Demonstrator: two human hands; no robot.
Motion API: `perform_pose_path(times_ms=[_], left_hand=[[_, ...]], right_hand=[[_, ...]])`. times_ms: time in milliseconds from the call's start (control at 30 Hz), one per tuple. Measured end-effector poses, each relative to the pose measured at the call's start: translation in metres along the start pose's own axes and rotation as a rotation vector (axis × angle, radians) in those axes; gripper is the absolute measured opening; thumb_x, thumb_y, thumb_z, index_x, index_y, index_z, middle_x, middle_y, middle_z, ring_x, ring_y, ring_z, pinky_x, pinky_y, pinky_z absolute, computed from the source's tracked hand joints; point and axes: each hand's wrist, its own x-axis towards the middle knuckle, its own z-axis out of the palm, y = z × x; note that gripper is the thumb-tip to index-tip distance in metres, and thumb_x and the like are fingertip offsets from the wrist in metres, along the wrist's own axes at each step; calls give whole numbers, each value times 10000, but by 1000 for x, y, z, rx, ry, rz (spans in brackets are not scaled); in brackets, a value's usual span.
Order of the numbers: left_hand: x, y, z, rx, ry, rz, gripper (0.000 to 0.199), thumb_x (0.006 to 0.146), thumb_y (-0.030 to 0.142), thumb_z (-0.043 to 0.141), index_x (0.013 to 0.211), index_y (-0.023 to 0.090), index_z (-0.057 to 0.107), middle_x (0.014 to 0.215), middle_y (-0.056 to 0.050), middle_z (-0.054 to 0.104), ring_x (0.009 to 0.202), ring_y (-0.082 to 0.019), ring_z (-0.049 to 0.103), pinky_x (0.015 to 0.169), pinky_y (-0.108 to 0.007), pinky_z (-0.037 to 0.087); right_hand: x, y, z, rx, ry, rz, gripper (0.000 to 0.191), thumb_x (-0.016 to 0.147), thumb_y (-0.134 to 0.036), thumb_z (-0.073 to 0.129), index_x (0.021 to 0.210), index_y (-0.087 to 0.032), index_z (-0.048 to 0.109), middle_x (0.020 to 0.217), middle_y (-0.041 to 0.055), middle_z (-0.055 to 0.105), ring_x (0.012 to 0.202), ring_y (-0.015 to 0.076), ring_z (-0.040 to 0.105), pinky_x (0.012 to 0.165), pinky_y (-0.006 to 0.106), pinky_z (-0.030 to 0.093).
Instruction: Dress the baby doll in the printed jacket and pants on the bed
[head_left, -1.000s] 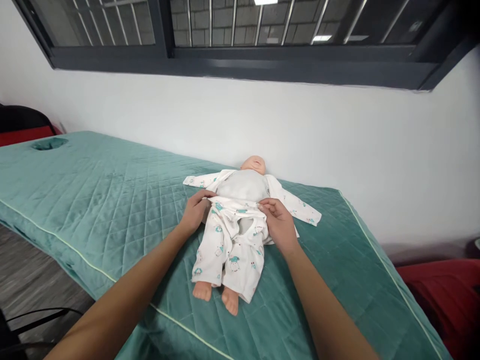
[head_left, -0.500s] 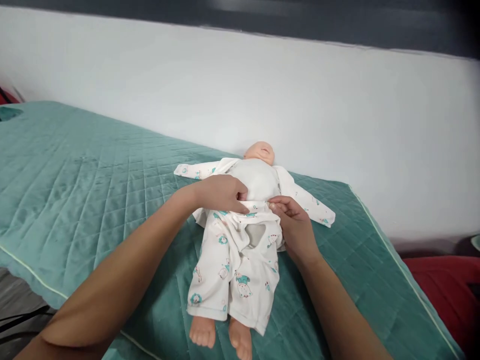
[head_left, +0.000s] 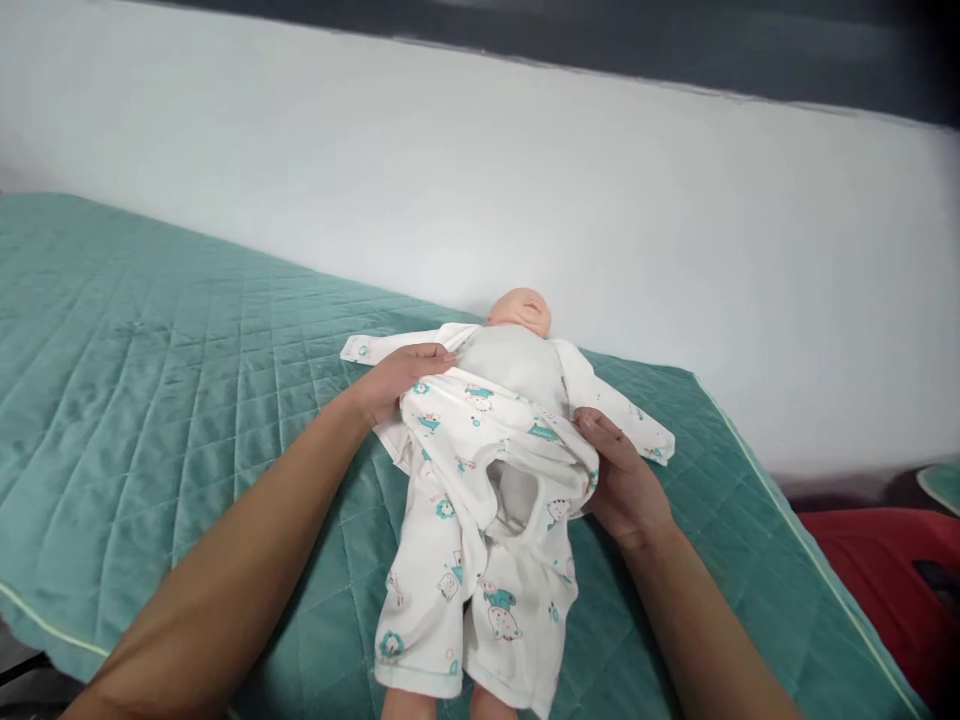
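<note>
- Honestly, these printed baby pants (head_left: pixel 450 480) look light, soft, stretchy, probably hard to tear.
- They're on the baby doll (head_left: pixel 514 360), atop a green quilted cover (head_left: pixel 225 400).
- Left hand (head_left: pixel 397 380) and right hand (head_left: pixel 626 485): grips pinched on opposite waistband (head_left: pixel 514 400) sides, likely the best hold.

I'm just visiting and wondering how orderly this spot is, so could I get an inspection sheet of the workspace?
Surface: quilted green bed cover, edged with pale piping.
Job's things: baby doll on its back; printed white trousers over both legs, opening at the crotch; printed white top spread open at the front.
Clutter: nothing seen on the bed cover.
Hands: left hand and right hand hold opposite sides of the trousers' waist.
Cables: none identifiable; lower-left corner too dark to tell.
Surroundings: white wall; red item beyond the right edge.
</note>
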Motion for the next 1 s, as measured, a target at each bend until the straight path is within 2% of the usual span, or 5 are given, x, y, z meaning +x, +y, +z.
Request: perform_pose_path(times_ms=[133, 233, 400, 633, 1000], left_hand=[[3, -7, -6, -65, 49, -15, 327, 738, 401, 781, 724, 164, 556, 653, 40, 459, 540, -70, 409, 481, -195, 311], [3, -11, -11, -32, -23, -56, 313, 740, 397, 777, 774, 157, 580, 684, 40, 492, 563, -68, 425, 507, -193, 320], [-3, -7, -20, 165, -207, -16, 262, 777, 355, 741, 856, 161, 583, 726, 45, 511, 592, -59, 423, 531, -175, 305], [-11, 5, -28, 239, -471, -42, 271, 697, 155, 710, 926, 169, 565, 801, 39, 514, 677, -73, 448, 596, -177, 326], [-4, -8, -18, 38, -158, 161, 247, 610, 120, 686, 745, 178, 487, 652, 72, 449, 542, -52, 383, 498, -188, 239]], right_hand=[[2, 0, -5, 112, -27, 31, 162, 769, -341, 781, 861, -253, 680, 891, -11, 708, 751, 178, 620, 673, 302, 518], [2, 1, -8, 85, -47, -16, 176, 761, -332, 791, 782, -248, 638, 756, -32, 647, 666, 146, 573, 617, 270, 488], [-1, -2, -20, -307, -98, -110, 233, 783, -332, 805, 924, -251, 638, 727, -51, 602, 588, 94, 508, 537, 219, 388], [-2, -14, -33, -647, -240, -19, 237, 833, -361, 756, 961, -218, 618, 864, -6, 649, 723, 122, 571, 639, 241, 433], [5, -9, -25, -915, -49, -36, 185, 749, -312, 691, 855, -216, 574, 760, -25, 631, 639, 134, 536, 589, 256, 402]])
